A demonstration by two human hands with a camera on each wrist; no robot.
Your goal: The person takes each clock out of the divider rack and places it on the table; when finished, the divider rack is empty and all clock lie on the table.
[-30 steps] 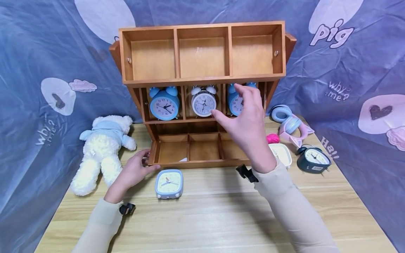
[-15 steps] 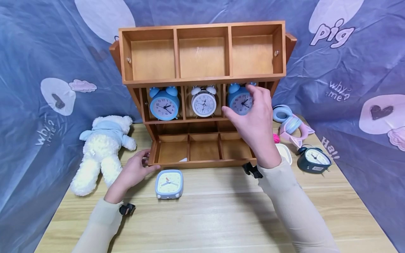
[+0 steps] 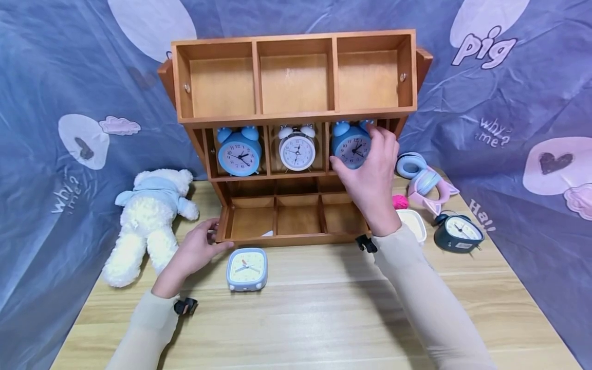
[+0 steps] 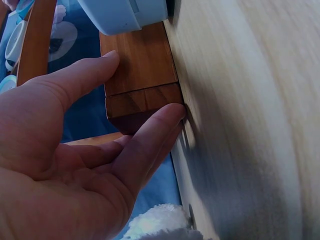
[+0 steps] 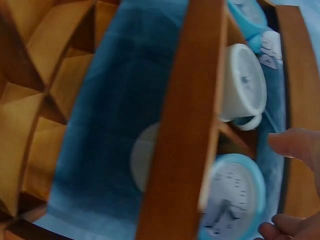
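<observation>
Finding blue alarm clock [image 3: 352, 150] standing in right compartment, middle tier, of wooden shelf [image 3: 296, 239]. Noting right hand [image 3: 372, 169] directly before it — thumb and fingers spread toward opposite sides, thumb clear of the case in right wrist view; cannot tell whether in contact at the other fingertips. Recording left hand [image 3: 198, 247] gripping shelf's lower left corner, with thumb on front face. Listing white twin-bell clock [image 3: 297, 150] in centre compartment, second blue clock [image 3: 239, 154] in left. On tabletop [image 3: 305, 318]: square clock [image 3: 247, 270] near left hand, plush bear [image 3: 150, 208] at left, headphones [image 3: 426, 181] and dark green clock [image 3: 455, 235] at right.
</observation>
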